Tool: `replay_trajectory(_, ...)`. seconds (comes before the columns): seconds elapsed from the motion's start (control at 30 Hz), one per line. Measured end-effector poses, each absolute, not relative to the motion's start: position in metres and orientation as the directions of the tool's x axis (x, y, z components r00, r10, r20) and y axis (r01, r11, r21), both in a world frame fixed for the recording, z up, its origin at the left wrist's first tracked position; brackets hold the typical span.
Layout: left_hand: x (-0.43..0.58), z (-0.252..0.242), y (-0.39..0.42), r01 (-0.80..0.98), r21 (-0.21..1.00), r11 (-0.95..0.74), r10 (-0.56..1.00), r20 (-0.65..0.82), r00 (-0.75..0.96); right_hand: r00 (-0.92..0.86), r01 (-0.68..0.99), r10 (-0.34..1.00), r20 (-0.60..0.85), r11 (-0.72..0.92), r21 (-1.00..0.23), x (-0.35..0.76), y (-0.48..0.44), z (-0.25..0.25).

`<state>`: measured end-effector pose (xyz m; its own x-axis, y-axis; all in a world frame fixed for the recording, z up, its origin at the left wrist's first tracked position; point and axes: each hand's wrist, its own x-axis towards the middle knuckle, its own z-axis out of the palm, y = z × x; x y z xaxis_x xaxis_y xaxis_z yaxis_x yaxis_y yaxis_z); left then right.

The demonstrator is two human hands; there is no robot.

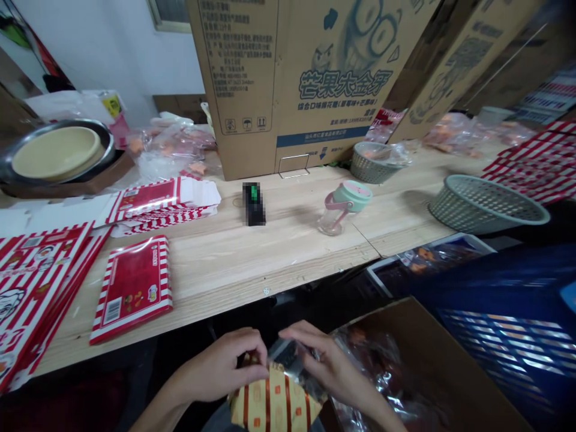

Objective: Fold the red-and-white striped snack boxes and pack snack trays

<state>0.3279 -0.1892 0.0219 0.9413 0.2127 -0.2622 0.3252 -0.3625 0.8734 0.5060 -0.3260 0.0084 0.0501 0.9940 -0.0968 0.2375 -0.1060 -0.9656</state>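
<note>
My left hand [220, 366] and my right hand [326, 369] meet low in the view, above my lap. Between them is a gold packet with red stripes [274, 399]. Its upper end is clear, shiny plastic film [288, 360]. My left fingers pinch the packet's top left corner, and my right fingers grip the film at the top right. Part of the packet's top lies hidden behind my fingers. Just below my right forearm, an open cardboard box [432, 354] holds shiny plastic bags [373, 384].
Ahead stands a pale wooden table [202, 282] bearing flat red-and-white striped cartons [132, 289], a mint-lidded cup [346, 207] and a grey plastic basket [488, 204]. Large cardboard cartons [288, 78] stand behind it. A dark blue crate [508, 318] sits at the right.
</note>
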Motion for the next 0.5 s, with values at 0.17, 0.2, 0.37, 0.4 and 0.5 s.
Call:
replay_trajectory(0.17,0.330,0.022,-0.192,0.389,0.890,-0.237,0.300,-0.314,0.901,-0.072,0.326,0.991,-0.112,-0.082,-0.942,0.491,-0.328,0.015)
replay_trajectory(0.2,0.329,0.020,-0.193,0.385,0.897,-0.220,0.315,-0.308,0.898,-0.065,0.334,0.989,-0.135,-0.106,-0.937,0.490,-0.330,0.015)
replay_trajectory(0.37,0.325,0.009,-0.203,0.336,0.925,-0.177,0.330,-0.266,0.906,-0.185,0.315,0.947,-0.264,-0.197,-0.928,0.487,-0.331,0.010)
replay_trajectory(0.4,0.324,0.007,-0.205,0.315,0.931,-0.185,0.325,-0.244,0.914,-0.222,0.310,0.937,-0.269,-0.194,-0.931,0.488,-0.330,0.010)
replay_trajectory(0.5,0.323,0.008,-0.208,0.250,0.940,-0.231,0.325,-0.168,0.931,-0.258,0.328,0.926,-0.275,-0.184,-0.927,0.488,-0.327,0.009)
